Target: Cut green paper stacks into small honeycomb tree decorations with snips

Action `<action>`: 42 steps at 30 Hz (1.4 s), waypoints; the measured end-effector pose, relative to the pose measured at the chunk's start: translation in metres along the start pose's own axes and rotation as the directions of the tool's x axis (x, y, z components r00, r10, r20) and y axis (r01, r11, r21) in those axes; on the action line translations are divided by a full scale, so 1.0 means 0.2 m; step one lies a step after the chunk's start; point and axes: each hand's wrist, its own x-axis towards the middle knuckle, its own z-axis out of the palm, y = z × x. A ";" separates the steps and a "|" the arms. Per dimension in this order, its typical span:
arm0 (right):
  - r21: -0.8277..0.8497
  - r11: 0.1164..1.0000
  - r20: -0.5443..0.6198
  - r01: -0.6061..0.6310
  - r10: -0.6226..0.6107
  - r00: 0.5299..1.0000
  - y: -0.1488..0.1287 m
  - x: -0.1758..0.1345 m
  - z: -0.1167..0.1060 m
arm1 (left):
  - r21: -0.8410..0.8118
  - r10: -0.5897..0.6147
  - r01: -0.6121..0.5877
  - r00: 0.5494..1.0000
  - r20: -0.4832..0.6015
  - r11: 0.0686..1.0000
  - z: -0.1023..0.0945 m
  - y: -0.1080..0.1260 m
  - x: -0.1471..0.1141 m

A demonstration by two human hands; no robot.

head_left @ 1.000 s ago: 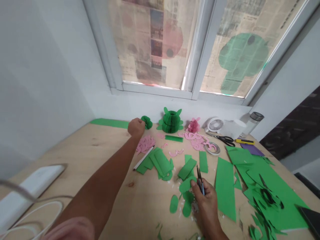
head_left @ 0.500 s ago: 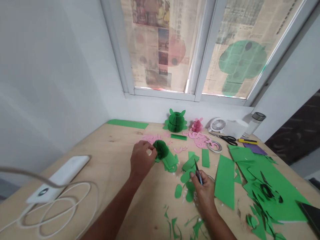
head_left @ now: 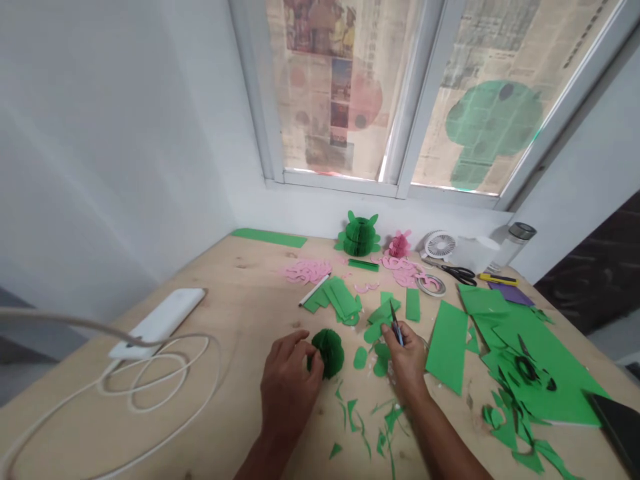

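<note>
My left hand is closed, thumb and fingers pinching the left edge of a dark green pleated paper ball just over the table. My right hand grips a slim, dark-pointed tool with a bluish handle; its exact kind is not clear. Its tip points up and away. Beneath and beside that hand lie rounded green paper cutouts. Farther back, a stack of green paper strips rests beside a thin white pen-like stick.
Against the wall stand a green paper figure, a pink one, a small white fan and a bottle. Black scissors, a tape roll and green sheets lie right. A white power bank with cable is left.
My left hand has brought the green pleated ball nearer to me, away from the paper strips, uncovering the white stick. My right hand keeps the pointed tool in nearly the same place.
</note>
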 end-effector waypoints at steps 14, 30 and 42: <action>-0.031 0.999 0.035 0.029 -0.028 0.999 -0.06 0.00 -0.01 | 0.001 -0.101 0.101 0.994 0.035 0.995 -0.05 0.06 -0.08; -0.045 0.997 0.055 0.063 -0.061 0.997 -0.06 0.01 -0.02 | -0.127 -0.192 0.202 0.978 0.085 0.971 -0.11 0.04 -0.12; 0.041 0.999 0.185 0.001 -0.008 0.983 -0.11 0.00 -0.03 | -0.377 -0.192 0.220 0.975 0.111 0.900 -0.22 0.14 -0.08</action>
